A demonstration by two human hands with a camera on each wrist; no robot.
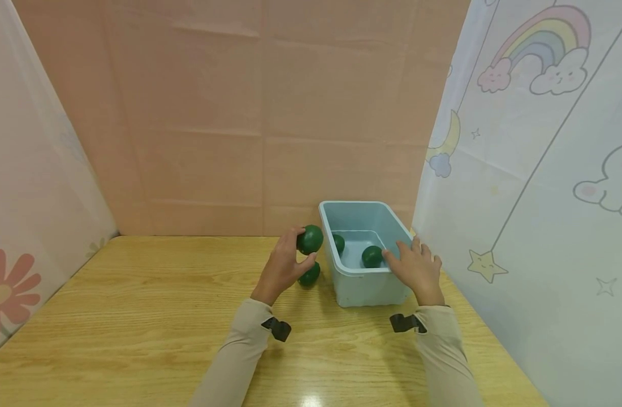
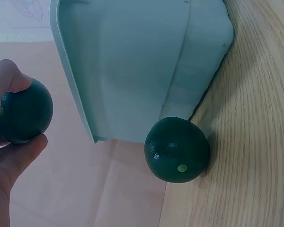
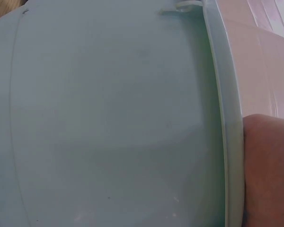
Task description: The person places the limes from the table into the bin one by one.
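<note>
Green fruit (image 1: 310,239) up off the table, and it's the left hand (image 1: 280,265) that has it, thumb below and fingers above, clamped snugly on its rounded side! It's right by the left rim of the pale blue bin (image 1: 372,289), outside it, with a second fruit (image 1: 309,275) sitting lower down on the wood, just beside the bin wall; the left wrist view picks out a pale stem spot on that one.

Over to the right hand (image 1: 418,270): fingers spread and apart, draped across the bin's near right corner, nothing clasped between them. Its thumb tip is right next to a third fruit (image 1: 372,257) on the bin floor; whether they touch, I cannot tell. And a fourth (image 1: 338,243) sits by the inside of the left wall, partly hidden by the rim.

Beige sleeves (image 1: 240,339) run back from both wrists, a black mount (image 1: 277,329) on each. All this on a wood-grain table (image 1: 138,316), a peach sheet (image 1: 214,113) behind, a rainbow-and-star cloth (image 1: 545,186) to the right.
</note>
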